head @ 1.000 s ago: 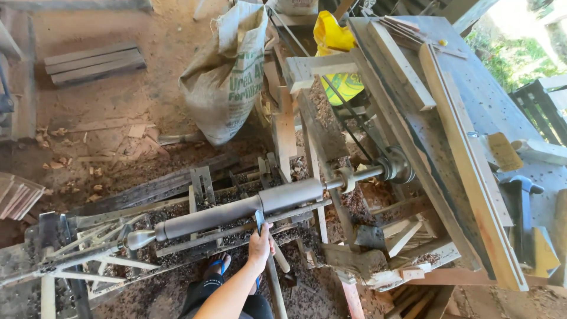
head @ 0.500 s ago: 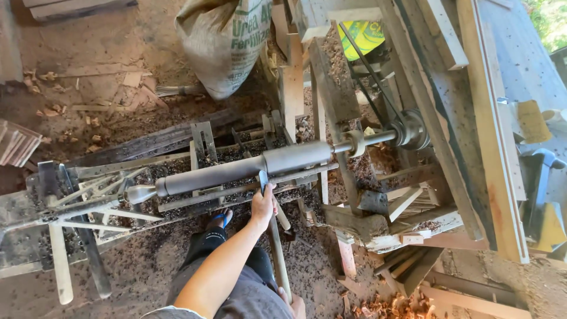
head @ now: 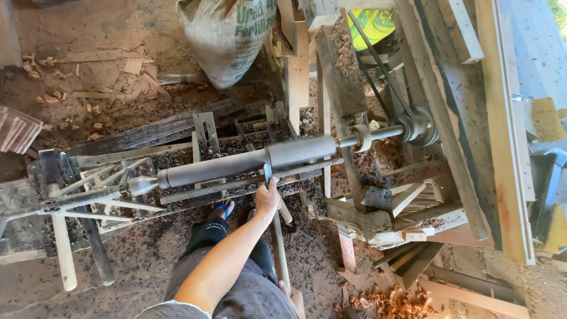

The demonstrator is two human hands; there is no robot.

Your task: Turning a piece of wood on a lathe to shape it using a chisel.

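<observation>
Left hand [head: 267,199] is gripping the long wooden-handled chisel [head: 277,236] at twelve o'clock, pressing against the dark spinning cylindrical wooden blank [head: 248,162]; right hand [head: 293,297] is clasping the handle's end; steadying on the rest helps.

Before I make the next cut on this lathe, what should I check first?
1. Left hand grips the chisel close to the workpiece: ok.
2. Right hand is at the handle end, but the frame edge cuts off the grip: cannot tell.
3. Workpiece seated on the tailstock point: ok.
4. Belt runs onto the pulley: ok.
5. Whether the workpiece is turning: cannot tell.
6. Clean footing: shavings cover the floor around the foot: not ok.
</observation>
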